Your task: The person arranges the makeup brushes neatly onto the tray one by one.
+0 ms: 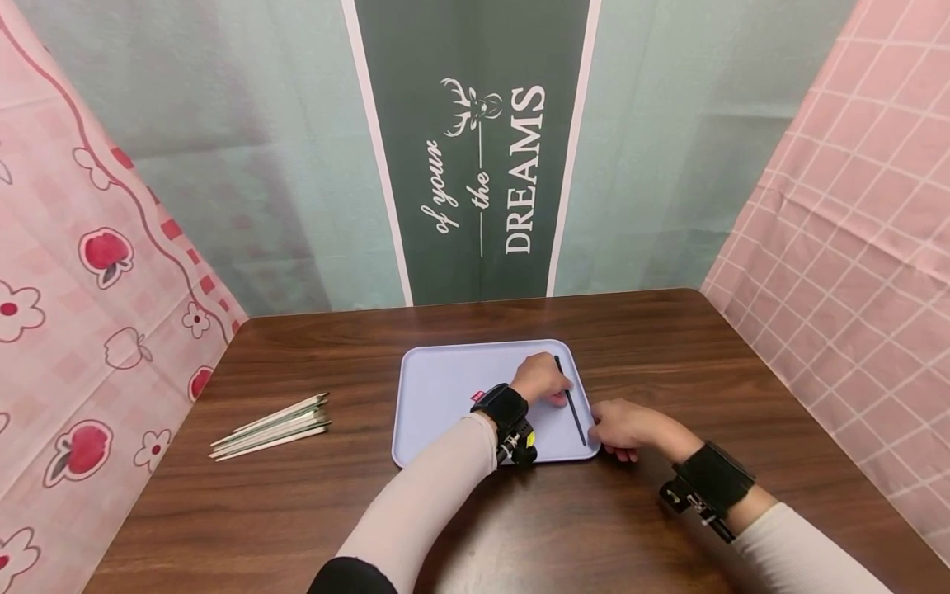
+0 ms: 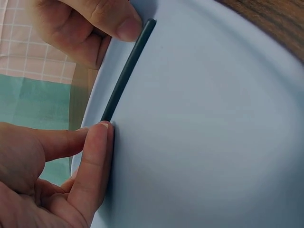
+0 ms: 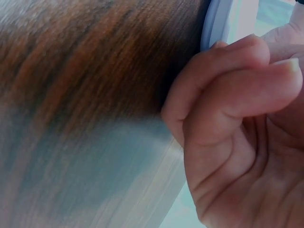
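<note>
A thin dark green stick (image 1: 575, 417) lies along the right side of a pale lavender tray (image 1: 441, 396), close to its rim. My left hand (image 1: 540, 379) reaches over the tray and pinches the stick between thumb and fingers, as the left wrist view shows. At the tray's lower right edge, my right hand (image 1: 625, 426) grips the rim, its thumb (image 2: 129, 29) on the inner side by the stick's near end. The other fingers (image 3: 223, 90) of that hand curl in outside the tray, just over the table.
A bundle of thin white and green sticks (image 1: 275, 427) lies on the brown wooden table (image 1: 334, 528) to the left. A small red label (image 1: 477, 396) shows on the tray beside my left wrist. Printed cloths (image 1: 282, 165) hang behind and at both sides.
</note>
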Tool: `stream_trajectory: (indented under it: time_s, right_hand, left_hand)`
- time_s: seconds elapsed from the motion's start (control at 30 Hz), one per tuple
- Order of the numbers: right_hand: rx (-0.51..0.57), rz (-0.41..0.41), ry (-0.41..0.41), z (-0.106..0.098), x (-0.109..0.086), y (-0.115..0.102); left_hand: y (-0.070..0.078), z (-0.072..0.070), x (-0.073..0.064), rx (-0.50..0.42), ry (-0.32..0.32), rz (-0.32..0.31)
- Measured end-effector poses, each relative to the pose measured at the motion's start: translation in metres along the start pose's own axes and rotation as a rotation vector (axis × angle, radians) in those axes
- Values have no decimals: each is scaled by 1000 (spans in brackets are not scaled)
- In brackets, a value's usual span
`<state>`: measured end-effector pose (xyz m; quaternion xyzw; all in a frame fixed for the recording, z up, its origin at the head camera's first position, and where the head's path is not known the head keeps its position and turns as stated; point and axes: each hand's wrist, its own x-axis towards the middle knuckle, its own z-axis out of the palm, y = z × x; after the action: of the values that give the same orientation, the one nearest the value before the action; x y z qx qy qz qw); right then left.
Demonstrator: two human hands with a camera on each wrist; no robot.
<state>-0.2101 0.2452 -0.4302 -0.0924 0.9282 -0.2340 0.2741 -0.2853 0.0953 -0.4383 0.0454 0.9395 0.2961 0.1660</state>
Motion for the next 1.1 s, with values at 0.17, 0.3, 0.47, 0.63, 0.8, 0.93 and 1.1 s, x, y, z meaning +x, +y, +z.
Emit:
stream_trajectory:
  time_s: [0.17, 0.3, 0.47, 0.63, 0.8, 0.93, 1.1]
  right_hand:
    - [-5, -1, 2, 0, 1, 1]
    - [-3, 6, -1, 0, 3, 0]
    - [-2, 3, -6, 1, 4, 1]
    - [-5, 2, 8, 1, 3, 2]
    - [-2, -8, 16, 2, 2, 2]
    - [-5, -16, 17, 2, 2, 3]
    - [-1, -9, 8, 1, 2, 2]
  left_hand:
    - [-1, -1, -2, -9, -6, 7]
    - [-3, -2, -3, -6, -9, 26]
    - [-6, -5, -7, 59, -11, 84]
    - [-10, -8, -15, 160, 49, 144]
    - [-12, -15, -24, 277, 77, 201]
    - [-17, -22, -33, 364, 79, 238]
    - [-26, -28, -45, 423, 81, 260]
